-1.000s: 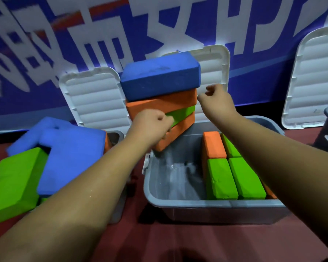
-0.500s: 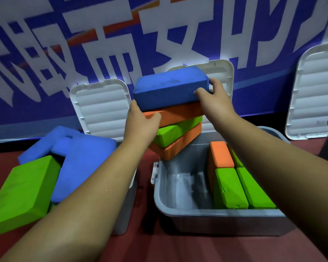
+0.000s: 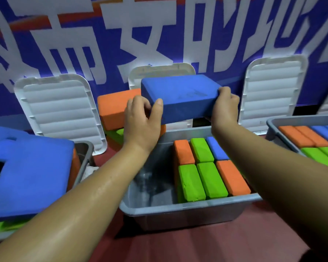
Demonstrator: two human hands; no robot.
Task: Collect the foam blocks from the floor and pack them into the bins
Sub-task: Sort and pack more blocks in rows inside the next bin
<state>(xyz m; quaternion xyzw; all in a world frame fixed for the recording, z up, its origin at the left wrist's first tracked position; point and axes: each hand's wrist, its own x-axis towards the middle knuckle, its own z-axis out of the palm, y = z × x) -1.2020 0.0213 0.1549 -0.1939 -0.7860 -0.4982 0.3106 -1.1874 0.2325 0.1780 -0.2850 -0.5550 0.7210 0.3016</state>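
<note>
Head view: my left hand and right hand grip a rectangular matte blue foam block above the grey plastic bin.

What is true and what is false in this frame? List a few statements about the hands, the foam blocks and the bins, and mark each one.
1. The left hand and the right hand both grip the blue rectangular foam block. True.
2. That block already lies inside the middle grey plastic bin. False: it is held in the air above the bin.
3. The middle bin is packed full. False: the packed foam blocks fill only its right part, and the left part of its floor is bare.
4. The white ribbed plastic lid at the left stands upright. True.
</note>
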